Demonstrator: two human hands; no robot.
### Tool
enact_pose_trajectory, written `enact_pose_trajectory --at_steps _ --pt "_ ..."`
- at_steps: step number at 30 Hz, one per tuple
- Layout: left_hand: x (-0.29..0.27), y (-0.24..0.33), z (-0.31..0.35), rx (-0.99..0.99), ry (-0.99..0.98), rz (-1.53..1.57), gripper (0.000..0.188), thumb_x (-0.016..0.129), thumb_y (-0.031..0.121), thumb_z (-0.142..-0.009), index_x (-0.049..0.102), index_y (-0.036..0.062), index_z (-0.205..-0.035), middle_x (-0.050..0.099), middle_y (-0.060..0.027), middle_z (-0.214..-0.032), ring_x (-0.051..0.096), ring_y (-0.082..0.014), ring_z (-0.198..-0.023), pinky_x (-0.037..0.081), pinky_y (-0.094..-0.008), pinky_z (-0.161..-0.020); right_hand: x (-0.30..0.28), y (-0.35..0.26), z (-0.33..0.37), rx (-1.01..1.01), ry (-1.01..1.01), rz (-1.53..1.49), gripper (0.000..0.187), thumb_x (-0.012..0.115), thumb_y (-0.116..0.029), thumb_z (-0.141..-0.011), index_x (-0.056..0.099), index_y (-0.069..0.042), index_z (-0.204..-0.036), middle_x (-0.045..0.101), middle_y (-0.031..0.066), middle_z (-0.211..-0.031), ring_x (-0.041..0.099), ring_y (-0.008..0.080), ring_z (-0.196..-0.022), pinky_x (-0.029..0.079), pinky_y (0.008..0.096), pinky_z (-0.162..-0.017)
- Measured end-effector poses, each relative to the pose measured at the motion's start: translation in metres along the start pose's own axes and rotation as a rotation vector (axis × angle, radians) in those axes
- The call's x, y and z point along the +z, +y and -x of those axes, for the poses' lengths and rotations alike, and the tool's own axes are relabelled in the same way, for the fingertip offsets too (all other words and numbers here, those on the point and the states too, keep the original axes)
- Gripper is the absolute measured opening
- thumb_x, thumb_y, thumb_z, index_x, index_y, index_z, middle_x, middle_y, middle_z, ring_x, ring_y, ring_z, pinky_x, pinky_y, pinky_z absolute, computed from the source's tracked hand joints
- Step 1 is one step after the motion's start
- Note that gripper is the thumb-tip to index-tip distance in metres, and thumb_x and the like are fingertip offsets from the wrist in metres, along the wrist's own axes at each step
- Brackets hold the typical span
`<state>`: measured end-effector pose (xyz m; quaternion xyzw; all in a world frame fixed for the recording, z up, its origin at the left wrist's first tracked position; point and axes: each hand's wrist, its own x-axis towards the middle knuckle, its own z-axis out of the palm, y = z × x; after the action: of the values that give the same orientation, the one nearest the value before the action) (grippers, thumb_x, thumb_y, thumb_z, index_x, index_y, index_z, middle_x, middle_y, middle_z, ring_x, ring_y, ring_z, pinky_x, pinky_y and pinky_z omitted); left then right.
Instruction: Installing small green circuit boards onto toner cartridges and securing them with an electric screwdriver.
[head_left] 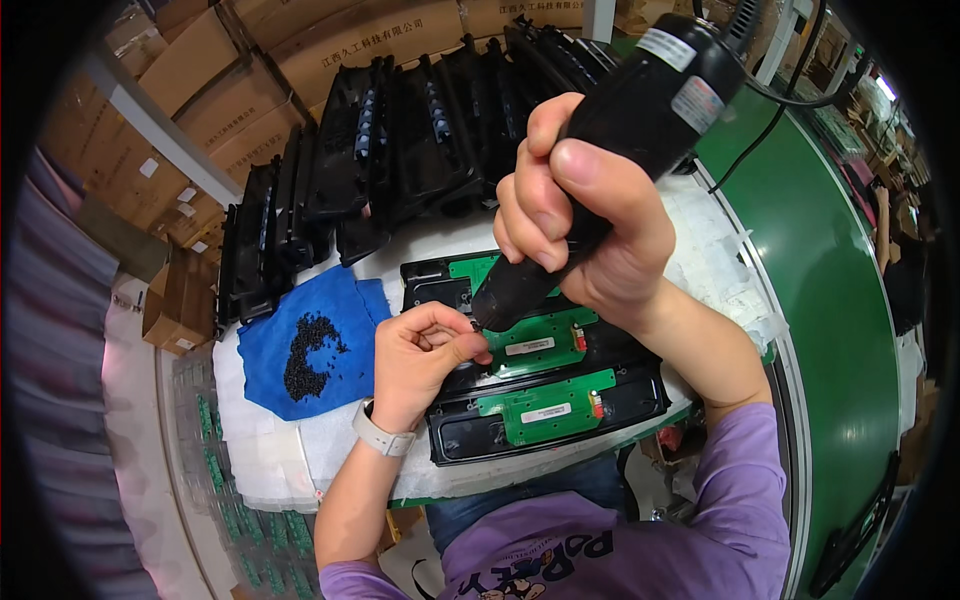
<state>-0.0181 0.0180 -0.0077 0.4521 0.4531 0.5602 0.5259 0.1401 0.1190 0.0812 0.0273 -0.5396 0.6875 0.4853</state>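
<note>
Head view: right hand [590, 215] clenches black screwdriver [640, 105]; left hand [425, 350], fingers pinched, obscures any contents.

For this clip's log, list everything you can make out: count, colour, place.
power tool: one, black, in right hand
panels: at least two, black, on table
circuit boards: at least two clear, green, on panels
small pieces: many, black, on cloth
cloth: one, blue, left on table
plastic housings: several, black, table's far side
table cover: one, white, under work
cardboard boxes: several, brown, behind
curtain: one, greyish purple, far left
long surface: one, green, right
watch: one, pale, left wrist
shirt: one, purple, on wearer
left hand: one, bare, at tool's lower end
right hand: one, bare, around tool
</note>
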Motion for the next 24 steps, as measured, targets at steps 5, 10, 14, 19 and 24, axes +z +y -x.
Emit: enact_pose_trajectory --at_steps 5,10,14,19,24 --pt "-0.005 -0.006 0.001 -0.077 -0.016 0.168 0.024 0.071 0.011 -0.076 0.057 -0.0026 -0.09 0.064 -0.0111 -0.084 0.062 -0.0147 -0.076 0.049 -0.0242 -0.068 0.003 0.002 -0.002 -0.024 0.2 -0.049 0.016 0.045 -0.022 -0.087 0.048 -0.007 -0.093 0.042 0.0006 -0.056 0.04 0.0099 -0.042 0.04 0.0289 -0.049" --pt "-0.005 0.01 -0.008 0.429 -0.031 -0.598 0.057 0.069 0.041 -0.072 0.051 0.0009 -0.109 0.054 -0.0105 -0.114 0.05 -0.0226 -0.102 0.04 -0.0346 -0.085 -0.017 -0.005 -0.009 0.114 0.145 0.062 0.017 0.051 -0.02 -0.083 0.049 -0.004 -0.087 0.041 0.0014 -0.052 0.039 0.0101 -0.039 0.037 0.0269 -0.044" --pt "-0.01 0.017 -0.012 0.482 0.055 -1.306 0.058 0.063 0.04 -0.074 0.049 0.0053 -0.118 0.046 -0.0122 -0.126 0.037 -0.0331 -0.12 0.028 -0.0492 -0.097 -0.032 -0.003 -0.001 0.123 0.084 0.319 0.021 0.059 -0.014 -0.076 0.047 0.0 -0.085 0.042 0.0045 -0.05 0.038 0.0115 -0.037 0.033 0.0255 -0.039" --pt "-0.014 0.009 -0.013 0.352 -0.059 -1.442 0.061 0.064 0.043 -0.073 0.048 0.0127 -0.124 0.033 -0.0109 -0.139 0.022 -0.0304 -0.133 0.019 -0.0615 -0.099 -0.039 0.006 -0.001 0.126 0.101 0.386 0.019 0.061 -0.012 -0.074 0.049 0.0 -0.082 0.045 0.0049 -0.052 0.04 0.0114 -0.039 0.034 0.0247 -0.039" --pt "-0.01 0.002 -0.013 0.303 -0.11 -1.415 0.058 0.063 0.038 -0.076 0.047 0.0155 -0.127 0.03 -0.01 -0.142 0.021 -0.0313 -0.134 0.016 -0.0607 -0.101 -0.042 0.006 -0.001 0.109 0.118 0.409 0.019 0.062 -0.013 -0.073 0.049 0.0 -0.081 0.046 0.0045 -0.052 0.042 0.0113 -0.039 0.035 0.0243 -0.039"
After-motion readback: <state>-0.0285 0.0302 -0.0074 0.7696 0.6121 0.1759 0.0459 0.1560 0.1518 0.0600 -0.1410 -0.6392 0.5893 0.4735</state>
